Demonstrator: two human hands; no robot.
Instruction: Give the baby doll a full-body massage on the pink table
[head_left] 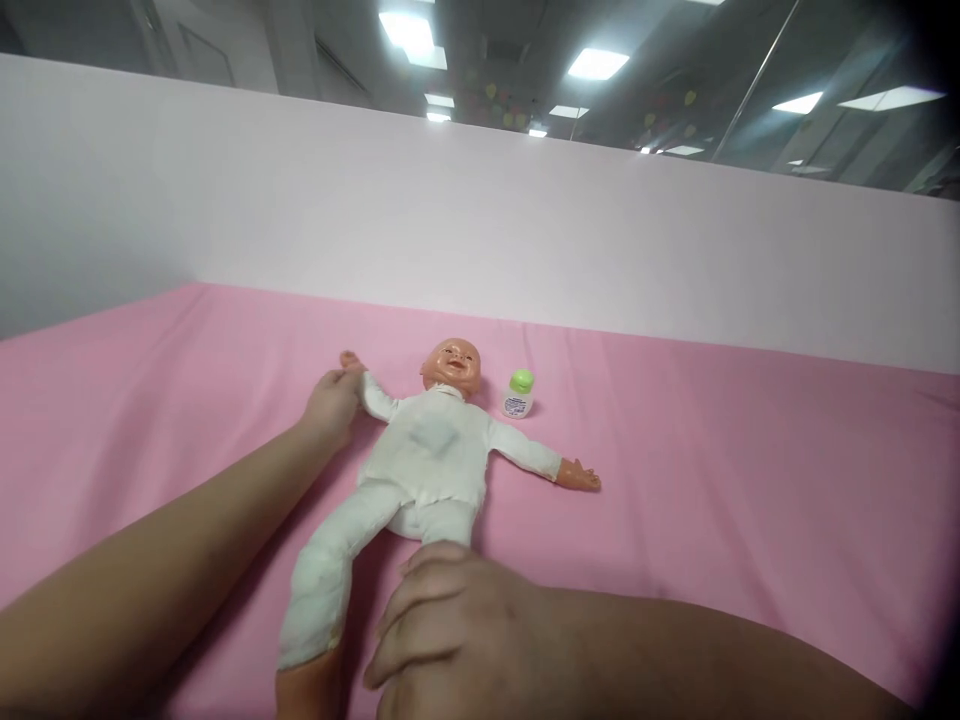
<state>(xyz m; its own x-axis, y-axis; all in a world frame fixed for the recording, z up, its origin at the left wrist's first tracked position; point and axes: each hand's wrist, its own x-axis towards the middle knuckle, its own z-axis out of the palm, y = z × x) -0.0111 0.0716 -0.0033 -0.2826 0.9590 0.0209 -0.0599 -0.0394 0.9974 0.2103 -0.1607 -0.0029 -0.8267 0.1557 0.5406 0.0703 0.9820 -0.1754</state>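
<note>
A baby doll (431, 445) with a white cloth body and plastic head, hands and feet lies on its back, arms spread. My left hand (334, 405) is closed around the doll's arm on the left, near the wrist; the plastic hand pokes out beyond my fingers. Over the doll's leg on the right lies my right hand (457, 635), its fingers curled around it and hiding the lower leg and foot. The other leg (330, 575) stretches toward me, its foot cut off by the frame. A small white bottle with a green cap (519, 394) stands upright beside the doll's head.
A pink sheet (712, 480) with soft wrinkles covers the surface under the doll. Behind it rises a low white wall (480, 220), topped by a glass pane (637, 100) with ceiling lights showing in it.
</note>
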